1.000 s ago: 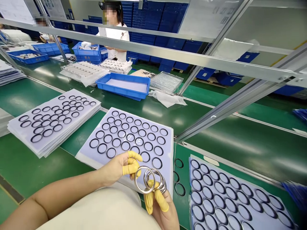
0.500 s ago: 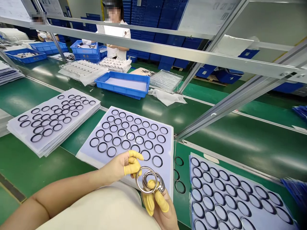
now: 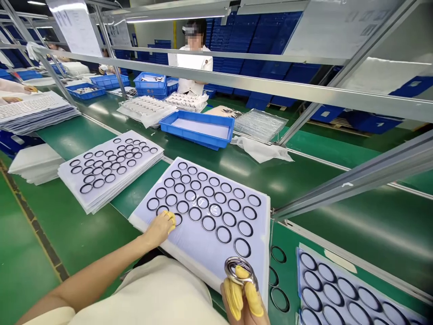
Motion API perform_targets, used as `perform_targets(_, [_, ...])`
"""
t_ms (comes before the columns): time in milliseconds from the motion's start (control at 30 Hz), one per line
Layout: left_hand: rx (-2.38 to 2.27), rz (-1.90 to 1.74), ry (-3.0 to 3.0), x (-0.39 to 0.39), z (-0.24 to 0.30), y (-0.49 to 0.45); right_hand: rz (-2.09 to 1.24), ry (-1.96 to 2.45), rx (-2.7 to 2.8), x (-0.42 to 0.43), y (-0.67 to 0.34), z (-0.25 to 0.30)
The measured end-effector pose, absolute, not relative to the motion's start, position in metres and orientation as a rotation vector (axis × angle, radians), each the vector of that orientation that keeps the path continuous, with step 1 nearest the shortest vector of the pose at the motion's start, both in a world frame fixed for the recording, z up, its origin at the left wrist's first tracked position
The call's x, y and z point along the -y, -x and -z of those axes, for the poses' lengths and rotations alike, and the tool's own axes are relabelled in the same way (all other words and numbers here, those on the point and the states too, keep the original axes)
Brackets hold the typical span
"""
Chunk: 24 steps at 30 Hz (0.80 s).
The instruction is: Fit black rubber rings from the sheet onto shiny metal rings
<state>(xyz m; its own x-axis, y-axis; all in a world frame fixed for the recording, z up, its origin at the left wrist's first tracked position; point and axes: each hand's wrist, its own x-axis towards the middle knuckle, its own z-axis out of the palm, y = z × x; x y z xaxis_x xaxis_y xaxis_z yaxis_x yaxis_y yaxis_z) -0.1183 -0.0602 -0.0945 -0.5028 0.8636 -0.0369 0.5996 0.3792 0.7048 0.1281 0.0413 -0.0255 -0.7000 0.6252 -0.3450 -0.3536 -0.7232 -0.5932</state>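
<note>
My right hand (image 3: 244, 299), in yellow finger cots, is closed around a bunch of metal rings (image 3: 239, 270) near the bottom edge, just in front of a white sheet (image 3: 203, 239) lined with black rings. My left hand (image 3: 161, 226) rests on that sheet's near left part, fingers curled down onto one of the black rings (image 3: 165, 212). Whether it grips the ring I cannot make out. Three loose black rings (image 3: 279, 280) lie on the green belt beside the sheet.
A stack of ringed sheets (image 3: 111, 168) lies to the left, another ringed sheet (image 3: 341, 293) at the lower right. A blue tray (image 3: 198, 129), clear trays (image 3: 260, 123) and a white cloth (image 3: 260, 150) sit further back. Slanted metal rails (image 3: 355, 177) cross overhead. A person stands across the belt.
My left hand has left the metal rings and reached forward-left onto the white sheet. My right hand keeps the rings, now gathered together. The view has lifted and swung left.
</note>
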Motion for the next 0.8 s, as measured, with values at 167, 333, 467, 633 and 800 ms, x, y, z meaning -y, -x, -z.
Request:
perform_targets(167, [-1.844,-1.209,-1.005,0.051,0.040,0.095,-2.321,0.812,0.848,-0.048,-0.126,0.040])
perform_targets(333, [-0.967,-1.371,-0.407,0.039,-0.005,0.072,-2.413,0.819,0.921,-0.046,-0.124,0.038])
perform_targets(467, [-0.888,-1.324,-0.333,0.033,-0.016,0.061,-2.509,0.752,0.961,-0.039,-0.125,0.026])
perform_targets(633, [-0.913,-1.259,-0.295,0.030,-0.022,0.054,-2.489,0.711,0.964,-0.038,-0.126,0.021])
perform_targets(800, [-0.928,-1.238,-0.294,0.030,-0.024,0.052,-2.469,0.665,1.023,-0.038,-0.124,0.021])
